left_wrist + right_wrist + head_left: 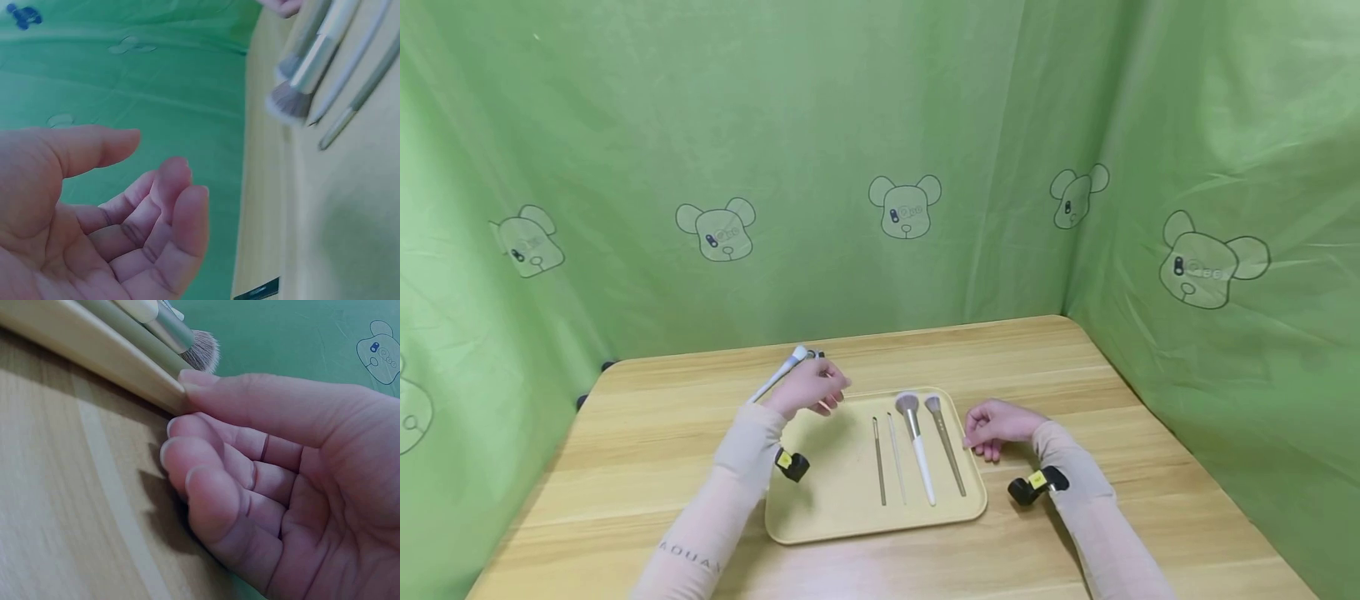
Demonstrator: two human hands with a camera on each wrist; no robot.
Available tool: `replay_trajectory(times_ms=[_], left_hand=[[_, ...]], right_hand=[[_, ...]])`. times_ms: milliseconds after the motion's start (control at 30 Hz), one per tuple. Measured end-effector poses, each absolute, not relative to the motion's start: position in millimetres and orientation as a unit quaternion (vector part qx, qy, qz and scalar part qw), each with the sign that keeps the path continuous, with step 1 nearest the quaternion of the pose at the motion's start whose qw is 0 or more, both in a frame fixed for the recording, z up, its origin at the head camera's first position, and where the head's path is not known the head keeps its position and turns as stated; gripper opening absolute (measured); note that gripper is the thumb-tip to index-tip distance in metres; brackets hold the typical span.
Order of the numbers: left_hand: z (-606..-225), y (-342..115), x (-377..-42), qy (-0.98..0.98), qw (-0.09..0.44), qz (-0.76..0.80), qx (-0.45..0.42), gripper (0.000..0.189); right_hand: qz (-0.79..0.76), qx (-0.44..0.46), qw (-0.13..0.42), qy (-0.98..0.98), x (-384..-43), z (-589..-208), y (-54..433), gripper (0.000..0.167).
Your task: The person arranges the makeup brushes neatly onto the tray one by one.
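A cream tray (pixel 827 508) lies on the table with several makeup brushes side by side on its right half. They include a fluffy white-handled brush (pixel 919 450), a brown-handled brush (pixel 947 446), a thin brown brush (pixel 879 467) and a thin pale brush (pixel 897 458). Over the tray's far left corner hovers my left hand (pixel 808 387), fingers loosely bent, thumb apart from them and nothing held, as the left wrist view shows. At the tray's right side, my right hand (pixel 1003 421) pinches the rim, thumb (pixel 250 403) on top and curled fingers against its outer side.
Behind my left hand lies a white-and-blue brush (pixel 784 371), with dark ends (pixel 817 354) of other items beside it, partly hidden. The wooden table (pixel 1037 358) meets green curtains (pixel 820 275) at its back and right.
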State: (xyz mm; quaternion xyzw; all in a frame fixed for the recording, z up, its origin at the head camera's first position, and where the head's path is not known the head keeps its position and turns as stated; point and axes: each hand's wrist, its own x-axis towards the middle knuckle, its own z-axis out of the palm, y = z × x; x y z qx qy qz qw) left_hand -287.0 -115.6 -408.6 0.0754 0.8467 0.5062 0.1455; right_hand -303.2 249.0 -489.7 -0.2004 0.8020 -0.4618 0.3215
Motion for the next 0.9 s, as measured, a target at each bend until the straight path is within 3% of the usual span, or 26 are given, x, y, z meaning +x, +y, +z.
replay_trajectory(times_ms=[533, 900], left_hand=[[-389, -157, -303, 0.806, 0.075, 0.588, -0.004, 0.034], [-402, -159, -338, 0.794, 0.098, 0.597, -0.054, 0.042]], right_hand=[[-0.464, -0.200, 0.323, 0.800, -303, -488, 248, 0.017], [-0.464, -0.202, 0.323, 0.800, -303, -489, 249, 0.017]])
